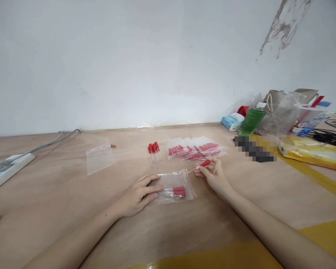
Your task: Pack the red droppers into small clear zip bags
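A clear zip bag (pixel 170 181) lies on the table in front of me, holding a few droppers (pixel 179 191) with red rubber bulbs. My left hand (pixel 141 194) grips its left end, with the index finger over the plastic and the thumb close below. Just beyond the bag's open-looking right edge, my right hand (pixel 214 173) pinches another dropper (pixel 205 163) by its red bulb; its clear tube points left. Several loose droppers (pixel 154 148) lie farther back, bulbs toward the wall. Beside them is a pile of filled zip bags (pixel 196 148).
An unfilled zip bag (pixel 100 160) lies at the left, near a power strip (pixel 9 172) with a grey cable. At the right stand a green bottle (pixel 252 119), a blue tissue pack (pixel 231 122), plastic bags and a yellow package (pixel 310 152). Yellow tape (pixel 319 180) crosses the table.
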### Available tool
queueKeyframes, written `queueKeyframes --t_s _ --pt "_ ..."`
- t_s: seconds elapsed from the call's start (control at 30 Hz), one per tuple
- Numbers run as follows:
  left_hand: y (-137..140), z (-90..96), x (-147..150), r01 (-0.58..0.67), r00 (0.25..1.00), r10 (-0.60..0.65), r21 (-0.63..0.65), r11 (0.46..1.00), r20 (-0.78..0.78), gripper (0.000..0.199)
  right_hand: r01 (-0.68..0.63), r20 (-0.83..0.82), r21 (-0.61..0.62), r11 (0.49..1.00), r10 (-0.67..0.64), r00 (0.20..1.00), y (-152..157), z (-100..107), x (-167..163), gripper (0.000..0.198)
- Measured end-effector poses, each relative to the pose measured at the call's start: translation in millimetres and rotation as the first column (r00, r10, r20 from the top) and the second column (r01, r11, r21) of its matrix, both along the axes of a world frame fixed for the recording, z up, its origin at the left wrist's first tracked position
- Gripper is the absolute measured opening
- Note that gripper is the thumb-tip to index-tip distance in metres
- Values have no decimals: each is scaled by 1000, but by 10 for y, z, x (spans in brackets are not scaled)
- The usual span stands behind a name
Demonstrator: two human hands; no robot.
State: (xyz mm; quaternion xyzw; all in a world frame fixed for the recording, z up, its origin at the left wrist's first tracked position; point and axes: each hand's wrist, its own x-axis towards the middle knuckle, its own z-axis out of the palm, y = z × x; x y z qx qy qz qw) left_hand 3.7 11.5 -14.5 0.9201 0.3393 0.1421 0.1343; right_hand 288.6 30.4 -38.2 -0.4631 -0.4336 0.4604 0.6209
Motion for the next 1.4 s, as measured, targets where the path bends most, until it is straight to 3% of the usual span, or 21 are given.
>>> queueKeyframes --t_s 0.1,0.2,0.37,0.5,0.8,0.9,0.97,1.07,1.2,1.27,1.4 --pt "-8 8 3 -11 1000 11 4 1000 14 38 -188 97 -47 981 192 977 -15 -21 64 48" --pt "-20 16 12 -26 999 26 0 1000 38 43 -325 281 -86 942 336 899 -35 13 151 38" --pt "-26 17 26 -22 997 22 6 1000 73 42 -394 582 -72 916 360 729 -93 132 208 24" --pt "-23 23 35 -21 997 20 11 1000 75 42 -426 721 23 904 280 633 -111 165 133 16" --pt "-22 35 46 -20 995 18 16 1000 95 41 -345 818 181 921 54 572 -59 33 -154 8" --pt "-15 20 41 -22 995 21 10 1000 95 40 -422 855 182 888 69 515 -79 57 -171 17" --pt "-9 12 35 -18 997 17 12 1000 80 38 -472 847 162 867 123 518 -84 87 -133 22" --pt "-1 8 26 -18 998 18 13 1000 58 35 -389 792 162 907 116 600 -53 124 -44 20" --pt "8 10 10 -28 998 29 -5 1000 59 31 -188 745 200 962 -25 667 83 237 -63 13" --pt "11 8 3 -30 998 31 -17 999 57 31 -200 748 190 961 -10 663 202 343 -193 13" --pt "9 7 -1 -22 998 23 -18 1000 62 32 -188 824 43 981 71 562 544 504 -658 14"
